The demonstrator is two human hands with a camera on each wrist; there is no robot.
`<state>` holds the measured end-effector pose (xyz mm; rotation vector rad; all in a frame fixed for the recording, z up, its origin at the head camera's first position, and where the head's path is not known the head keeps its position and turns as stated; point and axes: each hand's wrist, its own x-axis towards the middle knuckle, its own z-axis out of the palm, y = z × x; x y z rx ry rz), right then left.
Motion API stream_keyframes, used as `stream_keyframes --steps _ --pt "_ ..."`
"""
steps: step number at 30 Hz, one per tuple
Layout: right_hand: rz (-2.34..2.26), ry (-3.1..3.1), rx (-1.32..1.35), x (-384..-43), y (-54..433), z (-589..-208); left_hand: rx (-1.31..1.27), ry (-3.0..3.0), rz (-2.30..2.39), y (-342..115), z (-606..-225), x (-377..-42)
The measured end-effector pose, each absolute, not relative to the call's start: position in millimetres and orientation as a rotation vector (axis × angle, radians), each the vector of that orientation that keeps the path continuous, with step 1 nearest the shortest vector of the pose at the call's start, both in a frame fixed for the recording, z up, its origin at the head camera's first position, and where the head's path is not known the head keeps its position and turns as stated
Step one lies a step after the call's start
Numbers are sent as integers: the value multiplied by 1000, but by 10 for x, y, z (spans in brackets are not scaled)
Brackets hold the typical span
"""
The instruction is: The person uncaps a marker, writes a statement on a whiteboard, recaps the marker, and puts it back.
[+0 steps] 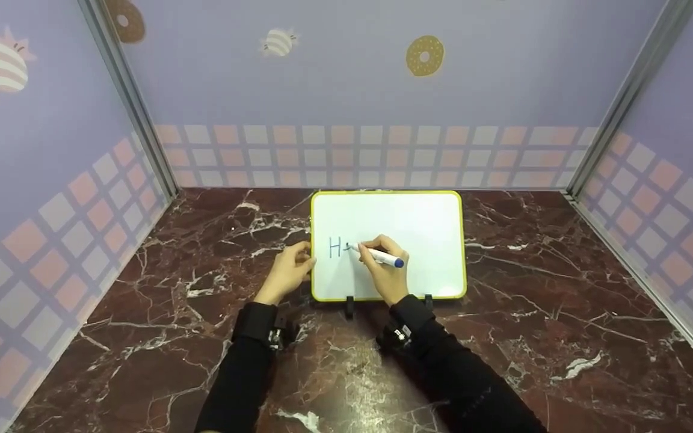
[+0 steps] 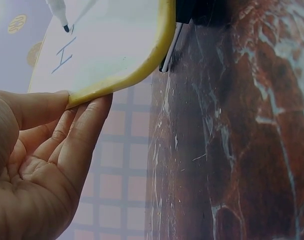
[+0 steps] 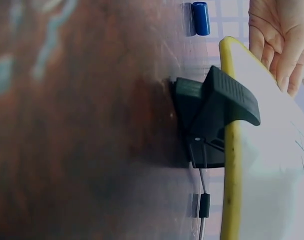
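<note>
A whiteboard point(image 1: 431, 240) with a yellow frame leans back on a black stand point(image 1: 349, 307). On its left part a blue letter H point(image 1: 335, 247) is drawn, with a short stroke just right of it. My right hand point(image 1: 390, 273) grips a white marker point(image 1: 382, 257) with a blue end, its dark tip at that stroke. My left hand point(image 1: 286, 270) pinches the board's left edge, thumb point(image 2: 44, 107) on the front and fingers behind, as the left wrist view shows. In the right wrist view the right hand is out of sight.
A small blue cap point(image 3: 201, 18) stands on the dark red marble tabletop point(image 1: 172, 337), hidden by the board in the head view. A stand clip point(image 3: 226, 100) hooks over the board's lower edge. Patterned walls point(image 1: 352, 90) enclose the back and both sides.
</note>
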<state>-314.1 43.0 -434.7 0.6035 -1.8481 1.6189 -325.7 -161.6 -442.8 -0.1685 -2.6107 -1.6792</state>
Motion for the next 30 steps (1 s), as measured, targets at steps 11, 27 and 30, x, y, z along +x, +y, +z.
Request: stream_keyframes --steps 11,27,30 --pt "1584 -1895 651 -3094 481 -4373 -197 -2621 -1685 -1616 -4409 -3239" --pt "1648 -1792 585 -3319 597 -4476 -167 -2619 -1659 -1621 -4427 -3249" --pt "1642 -1801 586 -3265 584 -4374 -164 -2629 -1655 -1615 -4417 -3245"
